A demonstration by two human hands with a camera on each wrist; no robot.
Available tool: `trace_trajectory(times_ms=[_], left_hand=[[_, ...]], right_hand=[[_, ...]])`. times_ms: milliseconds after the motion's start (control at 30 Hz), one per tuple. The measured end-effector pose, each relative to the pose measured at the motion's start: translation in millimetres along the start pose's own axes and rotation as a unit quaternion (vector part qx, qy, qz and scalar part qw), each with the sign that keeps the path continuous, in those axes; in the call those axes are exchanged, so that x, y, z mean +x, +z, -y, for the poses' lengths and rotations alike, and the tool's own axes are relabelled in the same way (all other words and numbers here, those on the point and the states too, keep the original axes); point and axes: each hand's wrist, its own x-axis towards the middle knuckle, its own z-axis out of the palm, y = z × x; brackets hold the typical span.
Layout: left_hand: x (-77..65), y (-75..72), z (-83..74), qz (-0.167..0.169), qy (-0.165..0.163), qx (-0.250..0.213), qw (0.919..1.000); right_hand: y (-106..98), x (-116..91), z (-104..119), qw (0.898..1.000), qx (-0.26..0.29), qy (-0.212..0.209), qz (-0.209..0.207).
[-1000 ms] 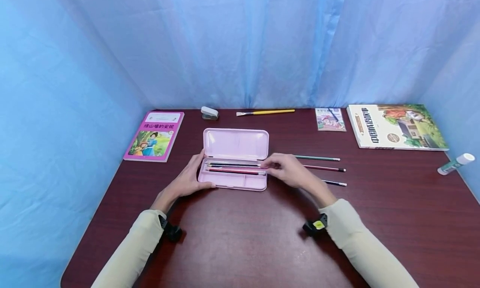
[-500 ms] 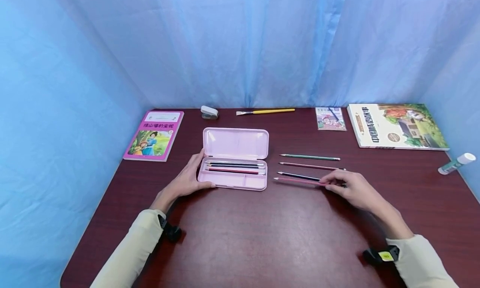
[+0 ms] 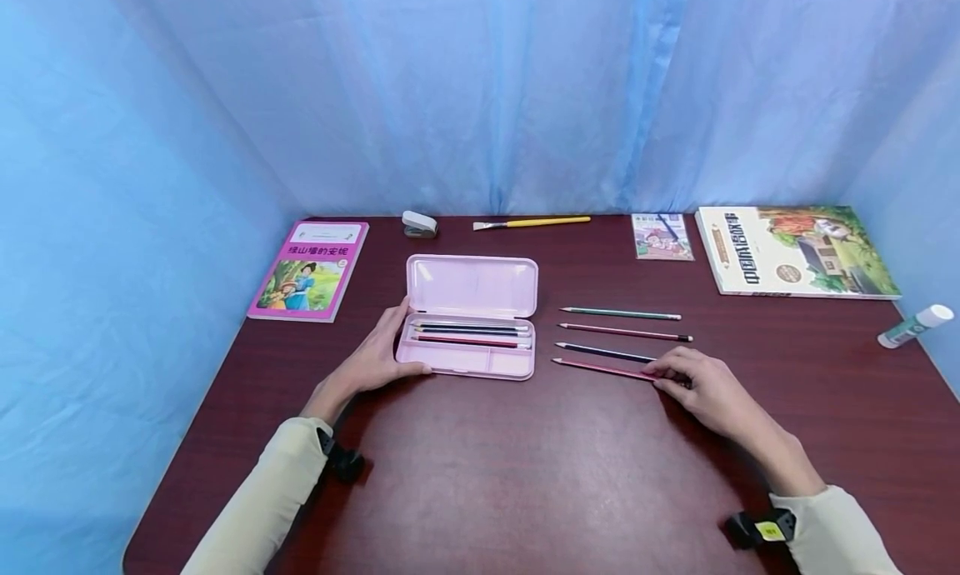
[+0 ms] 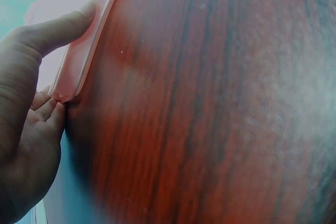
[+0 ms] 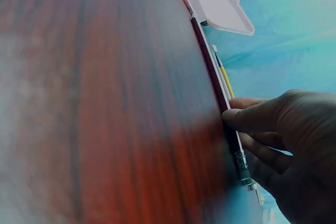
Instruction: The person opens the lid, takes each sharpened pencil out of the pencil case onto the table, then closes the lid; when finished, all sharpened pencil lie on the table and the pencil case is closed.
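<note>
A pink pencil case (image 3: 446, 358) lies with its lid raised and several pencils (image 3: 468, 342) in its back compartment. My left hand (image 3: 372, 356) holds the case by its left end, thumb on the front rim and fingers along the side; the left wrist view shows the thumb (image 4: 65, 27) over the edge. On the right, my right hand (image 3: 701, 385) pinches a red pencil (image 3: 600, 367) near its back end, its tip pointing left at the case. Just behind it lie a black pencil (image 3: 600, 351), a dark red pencil (image 3: 618, 332) and a green pencil (image 3: 618, 313), roughly parallel.
Along the back of the table (image 3: 480, 475) are a pink book (image 3: 307, 271), a white stapler-like object (image 3: 419, 223), a yellow paintbrush (image 3: 547, 222), a small picture packet (image 3: 663, 237) and a large book (image 3: 795, 250). A glue stick (image 3: 915, 326) lies far right. Blue curtains (image 3: 450, 92) enclose the table.
My right hand has gone from the case out to the right, carrying the red pencil, and has lowered it in front of the black one. The left hand keeps its place.
</note>
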Motion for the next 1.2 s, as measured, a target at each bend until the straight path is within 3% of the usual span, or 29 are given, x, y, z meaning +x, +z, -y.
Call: trace_trajectory(times_ms=[133,300,467,667,867,1000,1200], left_hand=[[-0.7,0.2,-0.1,0.001,-0.004,-0.001,1.0000],[-1.4,-0.1,0.6,-0.001,-0.006,0.000,1.0000],[-1.3,0.2,1.5,-0.001,0.000,0.000,1.0000],[-1.2,0.4,1.7,0.001,-0.003,-0.004,1.0000],[-0.2,0.3,1.9,-0.001,0.000,-0.005,1.0000],[-0.2,0.5,1.8,0.000,-0.002,-0.007,1.0000],[-0.4,0.9,1.9,0.001,-0.002,-0.007,1.0000]], right_hand=[[-2.2,10.9,9.7,1.000,-0.007,-0.004,-0.005],[5.1,45.9,34.0,0.999,0.030,-0.021,0.009],[29.9,88.6,64.3,0.995,0.079,-0.048,0.036],[65.1,125.6,94.2,0.989,0.096,-0.087,0.075],[88.2,140.3,112.9,0.986,0.068,-0.095,0.118],[94.5,143.1,119.4,0.988,0.030,-0.088,0.122],[94.3,146.7,123.2,0.989,0.011,-0.047,0.139]])
